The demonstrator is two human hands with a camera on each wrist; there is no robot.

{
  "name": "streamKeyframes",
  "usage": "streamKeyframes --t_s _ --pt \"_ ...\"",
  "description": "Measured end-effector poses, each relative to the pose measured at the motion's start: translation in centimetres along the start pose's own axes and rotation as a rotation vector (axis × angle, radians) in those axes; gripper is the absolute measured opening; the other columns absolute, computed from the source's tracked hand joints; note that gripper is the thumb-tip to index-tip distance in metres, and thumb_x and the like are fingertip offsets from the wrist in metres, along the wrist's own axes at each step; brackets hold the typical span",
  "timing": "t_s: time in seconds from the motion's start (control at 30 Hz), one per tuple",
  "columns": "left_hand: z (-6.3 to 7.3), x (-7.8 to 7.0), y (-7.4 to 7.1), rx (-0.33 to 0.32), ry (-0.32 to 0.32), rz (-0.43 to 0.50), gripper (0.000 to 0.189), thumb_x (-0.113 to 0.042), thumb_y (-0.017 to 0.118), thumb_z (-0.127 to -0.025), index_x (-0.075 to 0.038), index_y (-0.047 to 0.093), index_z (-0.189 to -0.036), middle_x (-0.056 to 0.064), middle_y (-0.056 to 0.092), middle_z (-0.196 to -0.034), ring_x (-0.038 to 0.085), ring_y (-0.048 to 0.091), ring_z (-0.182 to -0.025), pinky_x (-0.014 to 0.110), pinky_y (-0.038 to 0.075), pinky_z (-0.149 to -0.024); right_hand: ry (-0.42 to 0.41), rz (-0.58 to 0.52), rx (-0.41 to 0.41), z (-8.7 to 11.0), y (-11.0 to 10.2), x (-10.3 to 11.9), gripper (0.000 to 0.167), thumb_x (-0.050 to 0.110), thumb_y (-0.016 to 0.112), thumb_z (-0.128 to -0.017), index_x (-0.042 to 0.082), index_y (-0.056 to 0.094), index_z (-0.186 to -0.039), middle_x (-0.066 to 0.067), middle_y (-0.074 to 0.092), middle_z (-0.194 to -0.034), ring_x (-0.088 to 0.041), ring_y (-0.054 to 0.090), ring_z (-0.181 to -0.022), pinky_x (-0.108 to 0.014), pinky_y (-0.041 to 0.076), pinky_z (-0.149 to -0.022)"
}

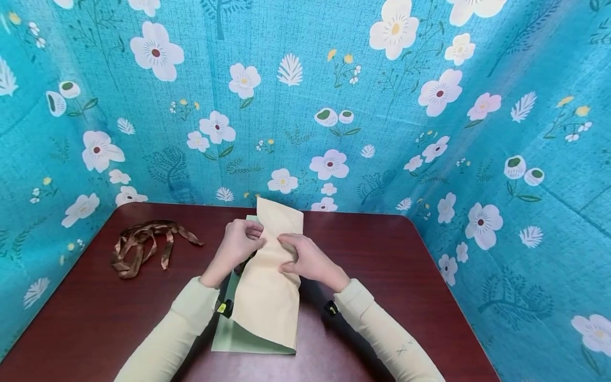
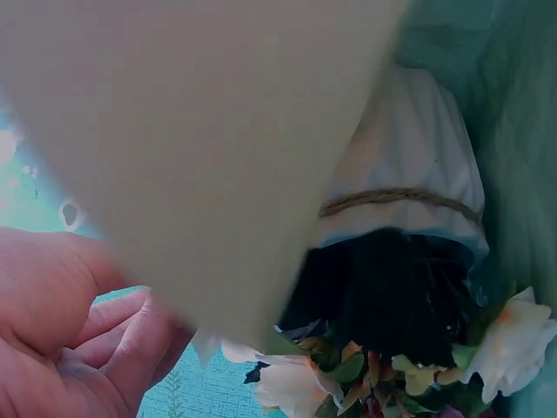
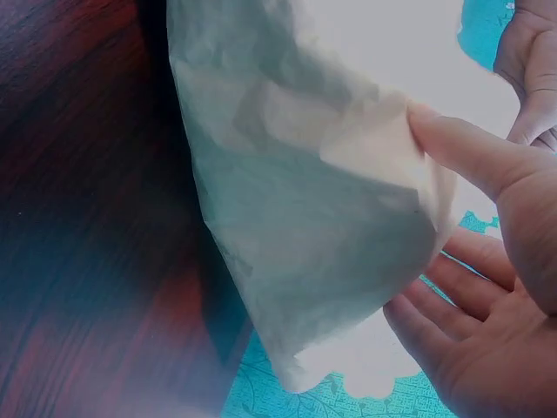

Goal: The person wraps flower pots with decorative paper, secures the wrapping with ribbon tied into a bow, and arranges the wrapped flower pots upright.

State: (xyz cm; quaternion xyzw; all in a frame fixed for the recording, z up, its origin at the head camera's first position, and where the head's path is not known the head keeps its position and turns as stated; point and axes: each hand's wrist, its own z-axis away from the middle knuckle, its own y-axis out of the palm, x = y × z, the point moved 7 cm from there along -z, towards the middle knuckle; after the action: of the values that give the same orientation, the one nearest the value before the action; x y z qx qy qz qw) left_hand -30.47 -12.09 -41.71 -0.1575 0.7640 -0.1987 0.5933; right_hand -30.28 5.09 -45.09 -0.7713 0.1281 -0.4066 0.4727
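You seem to be folding the cream paper over the bouquet lying on the green sheet; the next move probably calls for drawing it snug. Your right hand grips the paper, but the edge hides your left hand's fingertips, so whether they pinch I cannot tell, and the head view covers most blooms
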Motion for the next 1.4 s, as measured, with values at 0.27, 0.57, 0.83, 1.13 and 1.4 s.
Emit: streamKeyframes --t_s 0.27,0.57,0.83,1.13,1.4 --pt "0.3 -0.5 -0.3 -0.025 0.027 -0.028 0.023 -0.001 0.080 -0.083 0.007 0.073 -0.103 0.020 0.075 -0.094 0.028 0.075 -0.082 0.042 0.062 -0.077 0.016 0.005 0.051 -0.3 0.3 0.0 0.070 0.024 0.088 -0.081 0.001 0.058 -0.141 -0.010 0.063 -0.139 -0.022 0.060 -0.127 -0.038 0.048 -0.107" --pt "0.5 0.0 -0.4 -0.049 0.052 -0.108 0.026 -0.005 0.080 -0.085 0.008 0.073 -0.107 0.021 0.075 -0.097 0.029 0.074 -0.082 0.044 0.061 -0.077 0.100 0.028 0.129 -0.6 0.6 0.1 0.070 0.024 0.088 -0.080 0.001 0.059 -0.139 -0.009 0.066 -0.133 -0.019 0.063 -0.120 -0.036 0.049 -0.105" --pt "1.6 -1.5 -0.2 -0.046 0.215 -0.186 0.028 -0.004 0.080 -0.085 0.003 0.074 -0.112 0.019 0.074 -0.109 0.036 0.070 -0.096 0.050 0.058 -0.081 0.100 0.204 0.148 -0.9 1.3 -0.3 0.084 0.037 0.092 -0.070 0.004 0.058 -0.140 -0.006 0.065 -0.135 -0.022 0.059 -0.124 -0.035 0.049 -0.105" --pt "3.5 -4.0 2.3 0.160 0.512 -0.337 0.031 -0.001 0.083 -0.081 0.001 0.075 -0.111 0.012 0.072 -0.112 0.029 0.066 -0.108 0.045 0.055 -0.092 0.095 0.200 0.125 -1.0 1.0 -0.4 0.075 0.036 0.095 -0.066 0.010 0.064 -0.129 -0.001 0.069 -0.122 -0.017 0.063 -0.109 -0.033 0.052 -0.096" --pt "4.6 -4.4 4.3 0.335 0.614 -0.360 0.028 0.003 0.079 -0.082 0.001 0.074 -0.110 0.010 0.073 -0.110 0.025 0.068 -0.106 0.040 0.056 -0.092 0.092 0.216 0.146 -1.2 1.2 0.1 0.071 0.030 0.096 -0.065 0.010 0.066 -0.126 0.000 0.069 -0.119 -0.017 0.063 -0.108 -0.032 0.053 -0.095"
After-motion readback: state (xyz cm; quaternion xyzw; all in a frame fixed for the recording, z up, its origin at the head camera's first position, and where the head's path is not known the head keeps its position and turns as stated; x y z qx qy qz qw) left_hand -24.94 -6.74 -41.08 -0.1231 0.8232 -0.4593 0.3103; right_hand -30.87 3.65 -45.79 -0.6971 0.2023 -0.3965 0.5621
